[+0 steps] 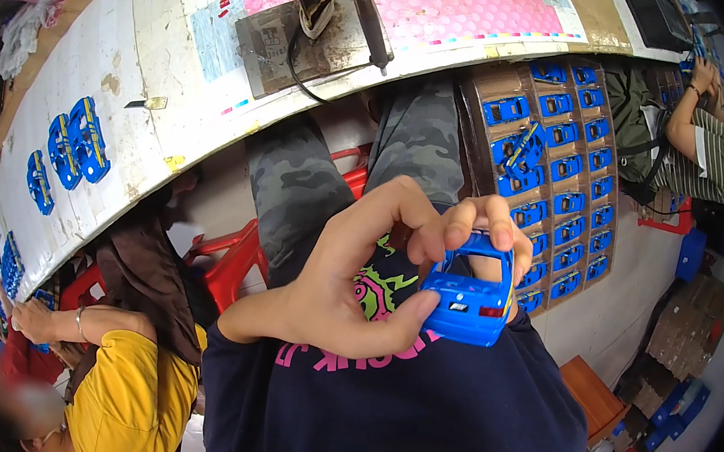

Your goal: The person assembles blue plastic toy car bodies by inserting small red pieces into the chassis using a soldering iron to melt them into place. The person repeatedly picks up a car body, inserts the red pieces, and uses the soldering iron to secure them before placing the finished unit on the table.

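A blue toy car body shell [467,305] is held up in front of my chest, its rear end with a red tail light showing. My left hand [348,269] grips it from the left, thumb against the rear and fingertips at the window opening. Curled over the top and far side is my right hand [492,223], partly hidden behind the shell. To the right of my legs lies a brown cardboard tray [538,206] with rows of similar blue car shells [568,166]. One shell [527,147] there rests at a slant on others.
The white worktable [133,160] curves ahead, bearing several blue car shells [85,145], a small blade [146,102] and a metal stand [310,50] with a cable. A person in yellow [134,387] sits at left, another in stripes [717,164] at far right. Red stools [229,260] stand near my legs.
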`<move>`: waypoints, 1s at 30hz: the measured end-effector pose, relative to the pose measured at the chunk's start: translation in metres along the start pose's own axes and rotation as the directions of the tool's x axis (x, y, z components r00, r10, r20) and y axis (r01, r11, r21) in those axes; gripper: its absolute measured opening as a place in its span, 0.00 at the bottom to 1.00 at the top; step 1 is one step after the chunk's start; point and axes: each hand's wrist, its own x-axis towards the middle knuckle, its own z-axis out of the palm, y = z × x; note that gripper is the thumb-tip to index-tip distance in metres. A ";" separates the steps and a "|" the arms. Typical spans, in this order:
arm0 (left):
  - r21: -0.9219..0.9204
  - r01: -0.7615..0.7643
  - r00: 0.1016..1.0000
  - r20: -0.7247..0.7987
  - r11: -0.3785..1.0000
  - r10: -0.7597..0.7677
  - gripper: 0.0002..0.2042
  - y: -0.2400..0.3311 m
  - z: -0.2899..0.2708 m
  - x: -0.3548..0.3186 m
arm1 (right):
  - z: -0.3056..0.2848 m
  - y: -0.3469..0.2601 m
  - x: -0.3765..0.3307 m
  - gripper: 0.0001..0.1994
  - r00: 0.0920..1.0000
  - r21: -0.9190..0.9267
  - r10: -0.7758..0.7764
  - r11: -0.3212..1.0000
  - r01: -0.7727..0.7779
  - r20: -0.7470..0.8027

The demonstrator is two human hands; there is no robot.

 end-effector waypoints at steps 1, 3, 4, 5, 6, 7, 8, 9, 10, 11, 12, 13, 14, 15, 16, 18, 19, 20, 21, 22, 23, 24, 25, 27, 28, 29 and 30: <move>0.051 -0.044 0.998 -0.050 0.998 0.046 0.16 -0.002 0.003 0.000 | 0.002 0.000 -0.005 0.28 0.996 0.108 0.041 0.994 -0.033 -0.077; 0.237 -0.195 0.965 -0.125 0.952 0.229 0.19 -0.010 0.007 0.000 | 0.001 0.003 -0.001 0.30 0.999 0.233 0.033 0.972 -0.022 -0.043; 0.330 -0.260 0.935 -0.149 0.908 0.322 0.21 -0.013 0.009 0.000 | 0.001 0.005 -0.002 0.30 0.999 0.253 0.028 0.967 -0.016 -0.043; 0.337 -0.303 0.922 -0.134 0.892 0.364 0.22 -0.014 0.010 -0.001 | 0.002 0.005 -0.004 0.30 0.998 0.265 0.027 0.964 -0.011 -0.057; 0.342 -0.345 0.906 -0.120 0.874 0.405 0.23 -0.013 0.012 -0.003 | 0.003 0.006 -0.006 0.30 0.997 0.276 0.026 0.961 -0.006 -0.071; 0.348 -0.387 0.889 -0.105 0.854 0.446 0.24 -0.014 0.013 -0.003 | 0.004 0.006 -0.008 0.30 0.996 0.287 0.026 0.958 -0.001 -0.085; 0.341 -0.423 0.867 -0.118 0.840 0.485 0.23 -0.015 0.016 -0.003 | 0.004 0.006 -0.009 0.29 0.996 0.291 0.026 0.957 0.001 -0.087; 0.382 -0.440 0.850 -0.114 0.813 0.514 0.22 -0.017 0.019 -0.003 | 0.003 0.006 -0.009 0.29 0.996 0.296 0.026 0.955 0.002 -0.089; 0.423 -0.455 0.833 -0.109 0.784 0.542 0.22 -0.019 0.022 -0.005 | 0.003 0.006 -0.010 0.29 0.996 0.290 0.021 0.957 0.005 -0.086; 0.463 -0.469 0.815 -0.102 0.753 0.570 0.21 -0.020 0.024 -0.006 | 0.003 0.007 -0.010 0.29 0.996 0.283 0.015 0.959 0.009 -0.083; 0.510 -0.465 0.810 -0.085 0.724 0.580 0.21 -0.019 0.024 -0.006 | 0.003 0.007 -0.010 0.29 0.997 0.277 0.010 0.961 0.012 -0.080; 0.556 -0.460 0.805 -0.067 0.692 0.589 0.20 -0.018 0.025 -0.007 | 0.003 0.006 -0.011 0.30 0.997 0.272 0.011 0.962 0.011 -0.080; 0.602 -0.453 0.800 -0.050 0.657 0.598 0.19 -0.017 0.025 -0.007 | 0.003 0.006 -0.011 0.30 0.997 0.269 0.013 0.963 0.009 -0.079; 0.609 -0.460 0.789 -0.053 0.646 0.612 0.18 -0.018 0.026 -0.007 | 0.003 0.006 -0.011 0.30 0.997 0.265 0.014 0.964 0.007 -0.078; 0.617 -0.466 0.777 -0.056 0.634 0.626 0.17 -0.020 0.027 -0.007 | 0.003 0.006 -0.011 0.30 0.996 0.273 0.015 0.962 0.009 -0.085; 0.628 -0.468 0.788 -0.021 0.622 0.615 0.18 -0.020 0.028 -0.008 | 0.004 0.006 -0.012 0.30 0.995 0.289 0.012 0.957 0.017 -0.099; 0.632 -0.463 0.809 0.015 0.621 0.588 0.19 -0.019 0.026 -0.010 | 0.005 0.006 -0.012 0.30 0.995 0.286 0.007 0.958 0.022 -0.098; 0.636 -0.459 0.827 0.051 0.621 0.559 0.20 -0.018 0.025 -0.011 | 0.005 0.006 -0.012 0.30 0.995 0.283 0.001 0.959 0.027 -0.098; 0.637 -0.469 0.824 0.066 0.611 0.563 0.19 -0.018 0.024 -0.011 | 0.005 0.005 -0.011 0.30 0.995 0.280 -0.004 0.959 0.032 -0.098; 0.639 -0.480 0.820 0.082 0.601 0.567 0.19 -0.018 0.024 -0.010 | 0.005 0.005 -0.011 0.30 0.995 0.271 -0.002 0.962 0.030 -0.101; 0.640 -0.490 0.815 0.095 0.592 0.572 0.19 -0.018 0.023 -0.010 | 0.006 0.005 -0.011 0.30 0.994 0.262 0.002 0.965 0.025 -0.105; 0.647 -0.507 0.788 0.079 0.570 0.611 0.16 -0.020 0.024 -0.008 | 0.006 0.004 -0.011 0.30 0.994 0.254 0.007 0.967 0.021 -0.108; 0.653 -0.522 0.759 0.063 0.548 0.648 0.14 -0.023 0.026 -0.007 | 0.005 0.004 -0.011 0.30 0.996 0.252 0.010 0.968 0.014 -0.090; 0.682 -0.543 0.709 0.059 0.490 0.703 0.11 -0.027 0.029 -0.005 | 0.004 0.003 -0.012 0.30 0.998 0.243 0.012 0.970 0.004 -0.063; 0.704 -0.547 0.688 0.072 0.452 0.722 0.11 -0.028 0.030 -0.005 | 0.003 0.003 -0.012 0.30 0.999 0.237 0.014 0.971 -0.001 -0.053; 0.725 -0.553 0.666 0.089 0.410 0.741 0.10 -0.030 0.030 -0.005 | 0.002 0.001 -0.013 0.30 0.999 0.226 0.015 0.974 -0.004 -0.045; 0.720 -0.557 0.669 0.093 0.414 0.737 0.10 -0.031 0.030 -0.005 | 0.002 0.001 -0.015 0.30 0.999 0.216 0.017 0.976 -0.009 -0.037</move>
